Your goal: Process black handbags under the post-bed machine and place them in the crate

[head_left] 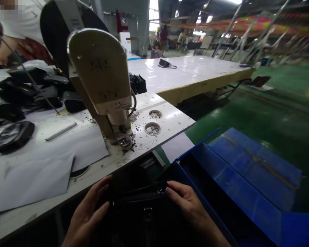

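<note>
Holds at 6 o'clock a black bag, dim with 1 shiny ring and 1 small buckle, turned rim-first toward 12 o'clock and longest from 9 to 3, pinched narrowly at its 2 o'clock corner by the right hand, near a wide-fingered left hand at 10 o'clock.

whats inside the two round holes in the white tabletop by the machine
Both round holes show small silvery bits. The bits on top cover whatever lies beneath them, so that can't be seen.
</note>
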Tool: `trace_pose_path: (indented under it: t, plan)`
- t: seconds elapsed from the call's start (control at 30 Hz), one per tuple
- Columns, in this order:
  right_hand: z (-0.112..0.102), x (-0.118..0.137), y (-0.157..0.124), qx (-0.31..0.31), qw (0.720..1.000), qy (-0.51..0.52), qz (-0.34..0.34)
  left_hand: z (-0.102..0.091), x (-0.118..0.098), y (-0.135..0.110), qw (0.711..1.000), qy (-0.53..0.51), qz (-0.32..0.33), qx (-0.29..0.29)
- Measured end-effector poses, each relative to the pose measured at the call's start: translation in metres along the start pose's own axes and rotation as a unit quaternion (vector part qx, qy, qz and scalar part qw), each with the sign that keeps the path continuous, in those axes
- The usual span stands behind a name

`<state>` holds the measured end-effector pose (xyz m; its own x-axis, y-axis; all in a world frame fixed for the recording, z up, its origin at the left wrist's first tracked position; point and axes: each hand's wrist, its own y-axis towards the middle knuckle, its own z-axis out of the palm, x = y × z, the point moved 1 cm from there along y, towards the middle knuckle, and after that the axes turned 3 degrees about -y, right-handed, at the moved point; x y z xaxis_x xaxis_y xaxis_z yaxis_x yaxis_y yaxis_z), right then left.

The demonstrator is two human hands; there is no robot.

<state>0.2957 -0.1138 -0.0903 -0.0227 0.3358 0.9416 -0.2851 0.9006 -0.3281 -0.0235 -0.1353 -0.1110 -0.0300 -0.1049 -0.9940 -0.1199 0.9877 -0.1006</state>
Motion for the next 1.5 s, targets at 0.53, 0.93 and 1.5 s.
trace_pose_path:
  t: [0.53, 0.93, 1.5]
  plan:
    - [0.069, 0.021, 0.044, 0.085, 0.992, -0.078, -0.045, 0.030, -0.077, -0.007, 0.936, 0.245, 0.147, 0.205]
    - [0.052, 0.027, 0.049, 0.221, 0.969, -0.098, -0.059, 0.024, -0.120, 0.011, 0.950, 0.208, 0.132, 0.193]
    - [0.076, 0.004, 0.117, 0.197, 0.959, 0.185, 0.091, 0.012, -0.146, 0.083, 0.892, 0.394, 0.038, 0.218]
